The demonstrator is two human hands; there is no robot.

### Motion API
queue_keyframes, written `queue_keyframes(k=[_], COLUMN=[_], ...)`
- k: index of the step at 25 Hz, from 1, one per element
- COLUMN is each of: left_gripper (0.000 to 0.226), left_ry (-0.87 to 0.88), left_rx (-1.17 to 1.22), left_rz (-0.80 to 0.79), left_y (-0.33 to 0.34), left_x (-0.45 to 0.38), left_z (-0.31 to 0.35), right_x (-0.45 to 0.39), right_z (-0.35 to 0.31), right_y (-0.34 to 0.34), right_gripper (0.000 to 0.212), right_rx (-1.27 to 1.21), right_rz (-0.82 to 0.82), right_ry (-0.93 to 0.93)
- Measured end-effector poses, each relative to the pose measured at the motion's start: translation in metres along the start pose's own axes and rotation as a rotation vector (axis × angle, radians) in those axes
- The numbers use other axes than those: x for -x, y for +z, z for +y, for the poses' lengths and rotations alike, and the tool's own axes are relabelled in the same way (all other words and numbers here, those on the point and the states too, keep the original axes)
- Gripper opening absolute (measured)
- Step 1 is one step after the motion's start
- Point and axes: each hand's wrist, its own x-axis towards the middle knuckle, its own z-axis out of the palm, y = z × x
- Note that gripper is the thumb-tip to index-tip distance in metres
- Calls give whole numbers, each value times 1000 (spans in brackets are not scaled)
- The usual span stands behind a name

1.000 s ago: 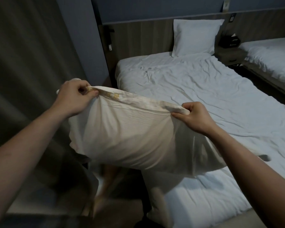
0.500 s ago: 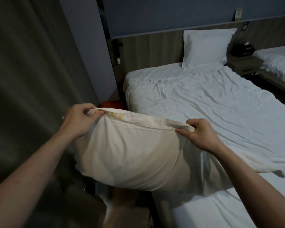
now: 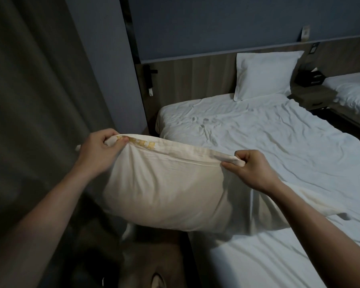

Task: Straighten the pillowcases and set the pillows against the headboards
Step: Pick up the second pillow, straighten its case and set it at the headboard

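Fingers of left hand (image 3: 100, 150) and right hand (image 3: 250, 169) curled, pinching top hem of cream pillow (image 3: 164, 194) at either corner. Hung in air over near edge of bed (image 3: 258, 142). Second pillow (image 3: 265, 74) upright against headboard (image 3: 195, 75). Curtain (image 3: 29, 100) at left.

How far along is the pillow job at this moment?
Done: one white pillow stands against the headboard. In hand: left hand and right hand grip the cream pillow by its top edge. Left: set it at the headboard.
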Motion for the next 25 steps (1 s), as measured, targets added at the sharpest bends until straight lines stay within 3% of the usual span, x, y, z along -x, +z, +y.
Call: queue_keyframes(k=[8,16,25], left_gripper=[26,26,31], left_ry=[75,71,-3], left_rx=[39,52,-16], left_rz=[-74,-146,-113], left_y=[23,80,126], left_x=[-129,-244,-361], left_z=[-26,-45,-66], right_x=[-79,-189,-355], right_z=[-7,38,73], right_y=[37,51,70], right_gripper=[61,64,61], right_rx=[66,36,-16], right_rz=[140,144,41], right_ry=[61,96,98])
